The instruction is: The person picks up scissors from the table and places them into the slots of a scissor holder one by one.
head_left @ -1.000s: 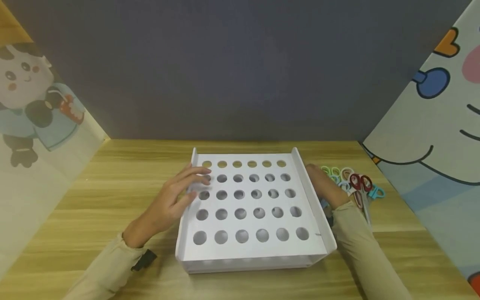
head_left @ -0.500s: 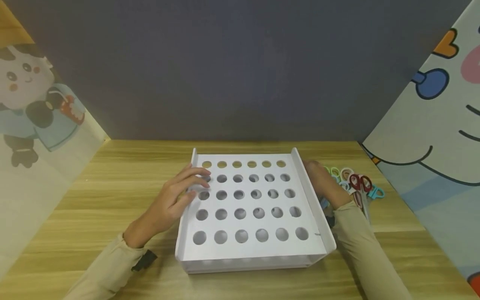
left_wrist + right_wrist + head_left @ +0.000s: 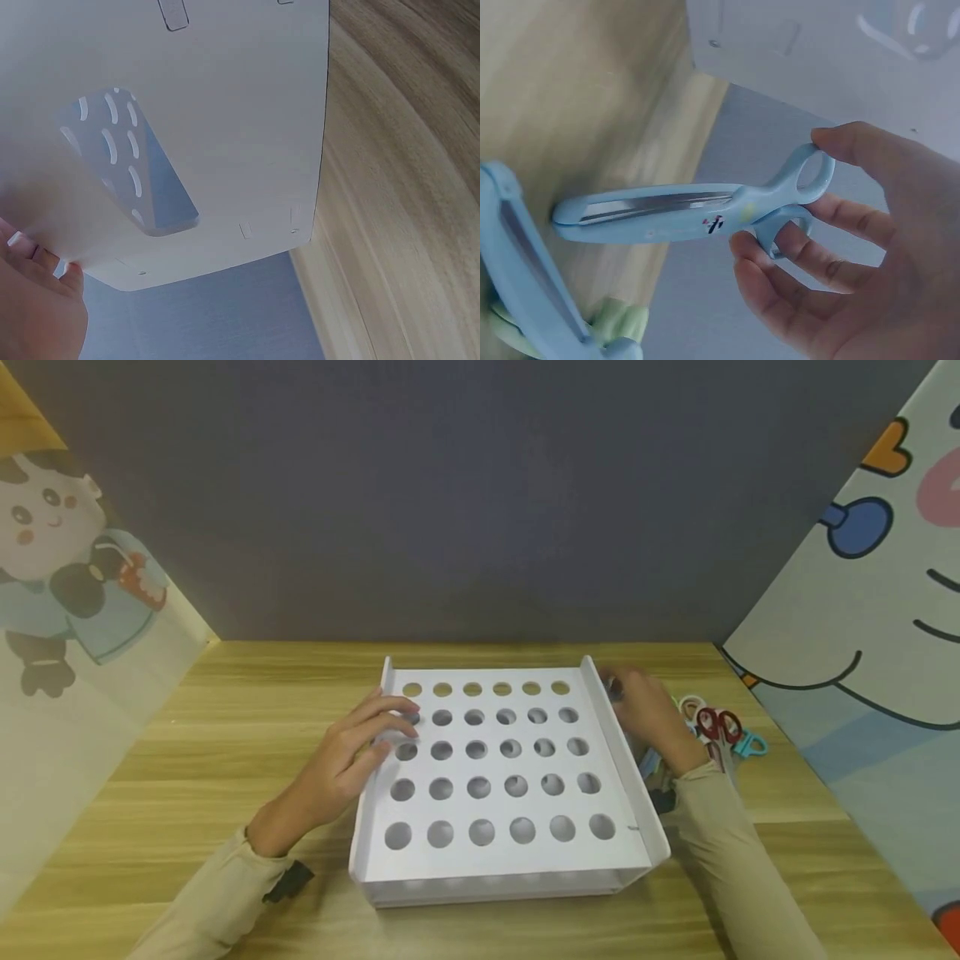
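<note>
A white holder point(image 3: 495, 852) with rows of round holes stands on the wooden table. My left hand point(image 3: 341, 768) rests over its left side wall, fingers and thumb lying loosely on the perforated top. Beyond the holder's right wall, my right hand point(image 3: 651, 714) holds light-blue scissors point(image 3: 660, 214) by their loops, thumb on the upper one and fingers at the lower one. Their long blades look together and point away from the palm in the right wrist view. In the head view, my hand and the holder mostly hide these scissors.
More scissors lie in a pile right of the holder, including a dark-red pair point(image 3: 718, 724) and a turquoise pair point(image 3: 750, 743). Another light-blue pair point(image 3: 529, 262) is close below the held one. A grey panel point(image 3: 480, 502) closes off the table's back.
My right hand has lifted and turned beside the holder's right wall, moving slightly away from the pile. The left hand and the holder have hardly moved.
</note>
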`<state>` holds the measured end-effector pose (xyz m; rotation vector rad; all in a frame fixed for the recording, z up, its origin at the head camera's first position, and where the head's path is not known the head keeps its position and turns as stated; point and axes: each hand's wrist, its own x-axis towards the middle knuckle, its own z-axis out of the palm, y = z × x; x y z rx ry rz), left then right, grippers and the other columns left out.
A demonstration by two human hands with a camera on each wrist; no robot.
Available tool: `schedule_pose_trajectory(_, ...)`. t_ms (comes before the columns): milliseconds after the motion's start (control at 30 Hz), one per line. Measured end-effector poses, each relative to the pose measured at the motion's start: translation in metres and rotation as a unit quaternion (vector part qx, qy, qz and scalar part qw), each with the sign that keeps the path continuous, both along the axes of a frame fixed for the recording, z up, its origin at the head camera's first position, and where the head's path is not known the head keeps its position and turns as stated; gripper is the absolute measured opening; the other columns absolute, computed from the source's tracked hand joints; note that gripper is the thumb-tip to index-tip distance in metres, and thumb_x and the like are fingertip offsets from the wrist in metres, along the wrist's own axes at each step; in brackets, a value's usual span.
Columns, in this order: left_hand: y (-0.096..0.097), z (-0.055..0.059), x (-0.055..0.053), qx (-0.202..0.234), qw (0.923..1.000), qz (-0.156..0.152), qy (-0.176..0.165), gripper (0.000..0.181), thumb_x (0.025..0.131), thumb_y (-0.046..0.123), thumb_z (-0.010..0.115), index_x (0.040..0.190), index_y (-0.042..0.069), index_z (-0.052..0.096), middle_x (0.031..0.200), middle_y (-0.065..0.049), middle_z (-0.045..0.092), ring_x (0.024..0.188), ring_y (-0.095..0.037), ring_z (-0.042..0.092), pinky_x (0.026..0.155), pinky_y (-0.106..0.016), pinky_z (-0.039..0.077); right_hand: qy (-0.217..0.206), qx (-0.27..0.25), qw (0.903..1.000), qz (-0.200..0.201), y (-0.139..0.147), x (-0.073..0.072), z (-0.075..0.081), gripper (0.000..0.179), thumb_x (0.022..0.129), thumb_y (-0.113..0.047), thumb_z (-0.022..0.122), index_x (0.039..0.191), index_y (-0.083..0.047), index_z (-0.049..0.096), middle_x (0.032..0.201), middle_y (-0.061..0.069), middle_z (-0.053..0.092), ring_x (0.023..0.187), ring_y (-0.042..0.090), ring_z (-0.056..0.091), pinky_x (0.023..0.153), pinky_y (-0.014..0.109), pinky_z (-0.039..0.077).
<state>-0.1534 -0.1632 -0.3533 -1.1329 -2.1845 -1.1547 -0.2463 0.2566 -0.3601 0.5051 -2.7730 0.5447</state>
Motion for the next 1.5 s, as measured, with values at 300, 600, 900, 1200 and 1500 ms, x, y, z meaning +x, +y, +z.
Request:
schedule_pose_trajectory(300,0.0,-0.002,0.0,0.003,1.0,0.002,-0.006,0.026,0.089,-0.003,0.046,0.101,0.008,0.067,0.127,-0.012,0.061,0.128,-0.029,0.052,0.123,-0.05,0.015,0.031,-0.043,0.9986,-0.001,0.0,0.007,0.018,0.03,0.089,-0.02,0.067,0.111,0.0,0.066,0.097,0.022,0.068,0.084,0.038,0.066,0.072,0.054,0.054)
schedule_pose_trajectory(600,0.0,-0.001,0.001,0.003,1.0,0.004,-0.008,0.027,0.089,-0.003,0.044,0.1,0.008,0.067,0.126,-0.012,0.061,0.128,-0.029,0.052,0.123,-0.049,0.015,0.116,-0.107,0.9874,0.015,-0.003,0.016,0.04,0.03,0.083,-0.015,0.07,0.108,0.002,0.068,0.093,0.018,0.063,0.086,0.036,0.063,0.075,0.05,0.057)
schedule_pose_trajectory(900,0.0,0.002,0.001,0.004,0.9999,0.006,-0.011,0.034,0.082,-0.007,0.041,0.099,0.008,0.067,0.126,-0.011,0.061,0.128,-0.029,0.052,0.124,-0.049,0.016,0.232,-0.143,0.9619,0.021,-0.011,0.033,0.065,0.031,0.082,-0.01,0.079,0.109,0.002,0.07,0.106,0.019,0.067,0.095,0.034,0.064,0.081,0.043,0.053)
schedule_pose_trajectory(1200,0.001,0.001,0.001,0.002,0.9999,0.007,-0.009,0.035,0.081,-0.007,0.04,0.099,0.006,0.067,0.126,-0.012,0.061,0.127,-0.029,0.053,0.124,-0.048,0.016,0.312,-0.171,0.9333,0.048,-0.024,0.049,0.082,0.034,0.081,-0.009,0.08,0.113,0.0,0.071,0.111,0.016,0.07,0.104,0.03,0.065,0.094,0.033,0.05)
schedule_pose_trajectory(1500,0.002,0.002,0.002,0.001,0.9998,0.012,-0.019,0.039,0.081,-0.006,0.04,0.099,0.014,0.067,0.126,-0.01,0.061,0.126,-0.027,0.053,0.124,-0.047,0.015,0.355,-0.27,0.8924,0.069,-0.054,0.066,0.094,0.035,0.075,0.004,0.081,0.108,0.005,0.072,0.111,0.019,0.071,0.107,0.031,0.066,0.101,0.031,0.049)
